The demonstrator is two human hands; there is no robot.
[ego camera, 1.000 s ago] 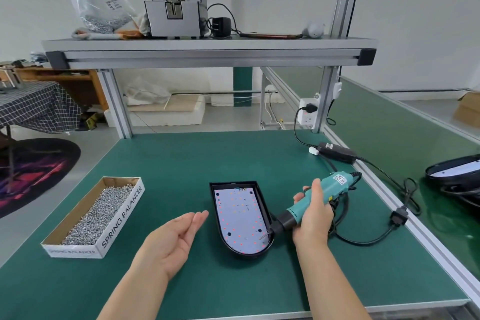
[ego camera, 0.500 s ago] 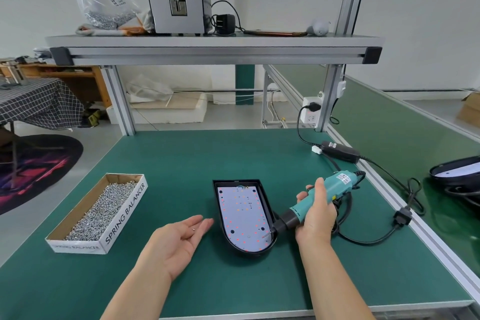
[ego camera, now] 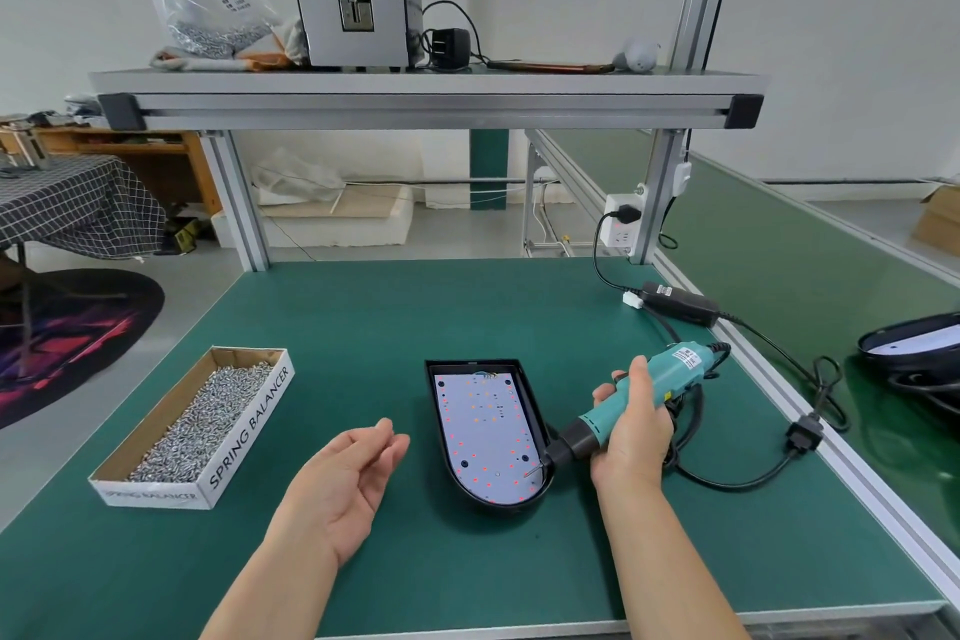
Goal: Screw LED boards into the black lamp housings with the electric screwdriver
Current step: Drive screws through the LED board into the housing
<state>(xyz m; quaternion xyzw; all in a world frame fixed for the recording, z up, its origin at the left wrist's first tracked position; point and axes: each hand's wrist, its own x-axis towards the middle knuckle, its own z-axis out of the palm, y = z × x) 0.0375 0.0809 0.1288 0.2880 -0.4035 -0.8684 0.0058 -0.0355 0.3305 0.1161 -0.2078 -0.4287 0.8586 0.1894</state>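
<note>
**Green bench: bit at the board's near right corner**

Green mat (ego camera: 363,327) covers the bench. Entries run left to right.

- Far left: a cardboard box (ego camera: 249,431) heaped with loose screws (ego camera: 202,424), well apart from the work.
- Left hand (ego camera: 345,478): palm up, fingers loosely curled, nothing visible in it. It hovers between the box and the housing and touches neither.
- Centre: the housing (ego camera: 498,508) lies flat, open side up. Its long axis runs away from the person, square end far and rounded end near. The board (ego camera: 480,437) is seated inside it, white face up.
- Right of the housing: the right hand (ego camera: 636,442) is wrapped firmly round the screwdriver (ego camera: 670,379). The tool slants down and to the left, crossing the housing's right wall. Its bit (ego camera: 534,470) rests at or just above the board's near right corner. I cannot tell whether a screw sits under the tip.
- Behind the right hand, the cable (ego camera: 737,481) loops off towards the bench edge.
- Far right: a second housing (ego camera: 904,353) on the next bench, partly out of frame.

Judgement: fastening is under way at one corner. The work lies left of the tool hand, so the right hand is the nearer one to the hole. The slant is what matters, since the bit probably needs to stand more upright over the hole before it can drive cleanly. The housing is unheld and could skid under side load. The left hand is near enough to steady it.
</note>
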